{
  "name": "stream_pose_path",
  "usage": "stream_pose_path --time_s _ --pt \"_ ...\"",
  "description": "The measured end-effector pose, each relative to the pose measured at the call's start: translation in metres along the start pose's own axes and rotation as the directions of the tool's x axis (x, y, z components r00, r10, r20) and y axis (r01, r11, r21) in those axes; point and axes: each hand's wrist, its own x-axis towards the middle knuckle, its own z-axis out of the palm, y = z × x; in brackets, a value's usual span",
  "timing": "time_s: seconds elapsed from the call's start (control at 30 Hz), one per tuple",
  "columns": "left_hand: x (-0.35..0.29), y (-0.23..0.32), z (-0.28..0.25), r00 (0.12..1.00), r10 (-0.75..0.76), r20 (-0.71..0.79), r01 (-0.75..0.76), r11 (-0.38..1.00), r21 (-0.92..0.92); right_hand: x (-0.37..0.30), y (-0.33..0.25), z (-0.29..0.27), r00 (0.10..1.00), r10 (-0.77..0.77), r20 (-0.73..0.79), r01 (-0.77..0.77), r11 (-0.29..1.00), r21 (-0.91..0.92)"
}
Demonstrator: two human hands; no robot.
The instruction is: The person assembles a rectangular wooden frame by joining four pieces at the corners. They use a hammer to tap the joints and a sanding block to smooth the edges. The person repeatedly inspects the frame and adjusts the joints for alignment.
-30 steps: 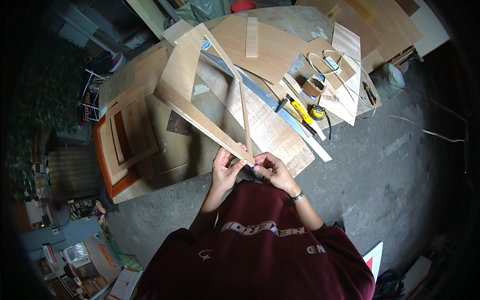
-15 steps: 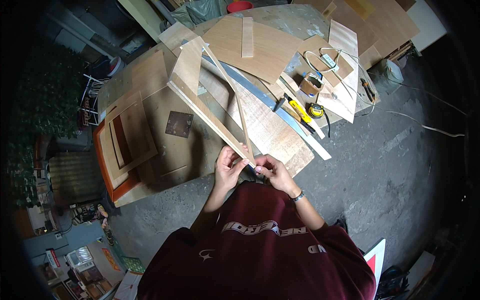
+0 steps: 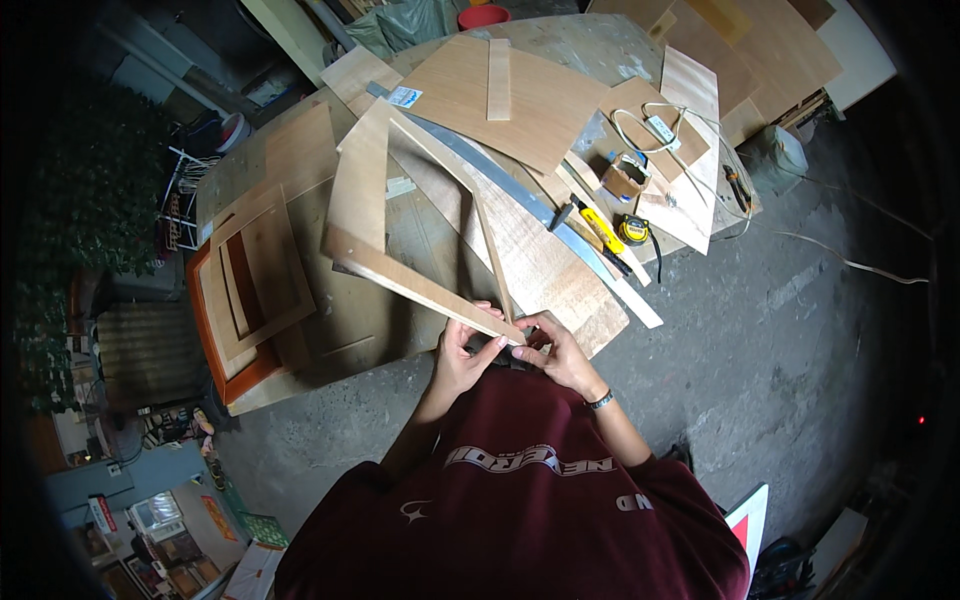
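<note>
A light wooden frame (image 3: 425,288) of thin strips is held up at its near corner, tilted above the table, its far end reaching away to the left. My left hand (image 3: 462,358) pinches the end of its near left strip, thumb on the edge and fingers behind. Beside it, my right hand (image 3: 562,360) grips the same corner, fingers curled around the meeting strip ends. The exact joint is partly covered by my fingers.
A worktable (image 3: 350,340) carries plywood sheets (image 3: 500,100), a long metal ruler (image 3: 480,160), a hammer (image 3: 562,214), a yellow utility knife (image 3: 598,226), a tape measure (image 3: 633,230), a small open box (image 3: 625,178), a power strip (image 3: 661,131), pliers (image 3: 737,188) and an orange-brown frame (image 3: 215,330).
The frame has turned and tilted in my hands; its far end dropped nearer and left, now covering most of the dark square plate. Both hands stay at the corner, shifted slightly right.
</note>
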Motion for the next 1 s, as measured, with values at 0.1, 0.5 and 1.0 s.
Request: stream_pose_path --time_s 0.1,0.5,1.0 --pt "-0.002 -0.001 -0.001 0.999 0.025 -0.022 -0.025 1.0 0.015 0.001 0.001 -0.004 1.0 -0.008 0.011 0.008 1.0 0.03" --pt "-0.009 0.019 0.002 0.998 -0.04 -0.044 0.05 0.961 0.271 0.005 -0.011 -0.026 0.98 -0.095 0.173 0.126 0.977 -0.175" --pt "-0.019 0.092 -0.109 0.803 0.239 -0.546 -0.194 0.971 0.14 -0.004 0.019 -0.024 0.973 0.028 0.228 -0.028 1.0 -0.001"
